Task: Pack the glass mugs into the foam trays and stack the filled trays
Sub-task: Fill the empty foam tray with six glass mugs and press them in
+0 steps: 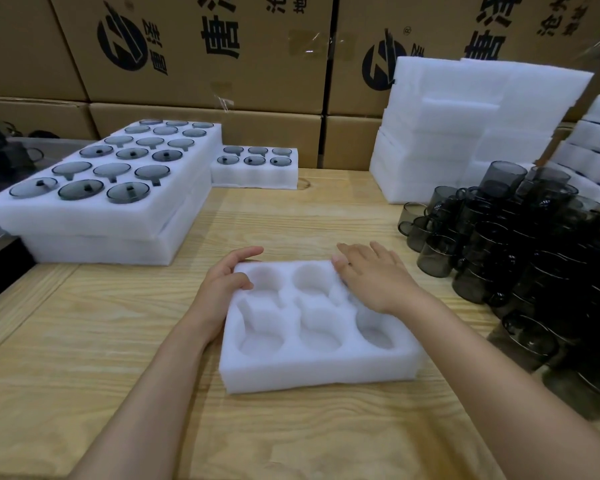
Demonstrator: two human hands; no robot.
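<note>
Fingers (243,254) of the left hand (222,282) curl over an empty six-pocket foam tray (317,365) on the wooden counter (94,341); the right hand (371,275) lies flat, fingers spread, on it. Smoked glass mugs (520,244) sit heaped at right.

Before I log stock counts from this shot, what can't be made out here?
- Smoky mug pile: head view, mugs overlap and the right edge cuts them off; no count.
- Foam tray: the right hand covers its far-right pocket.
- Stacked filled trays: lower layer's contents hidden by the top layer.
- Dark objects: far left, too dim.
</note>
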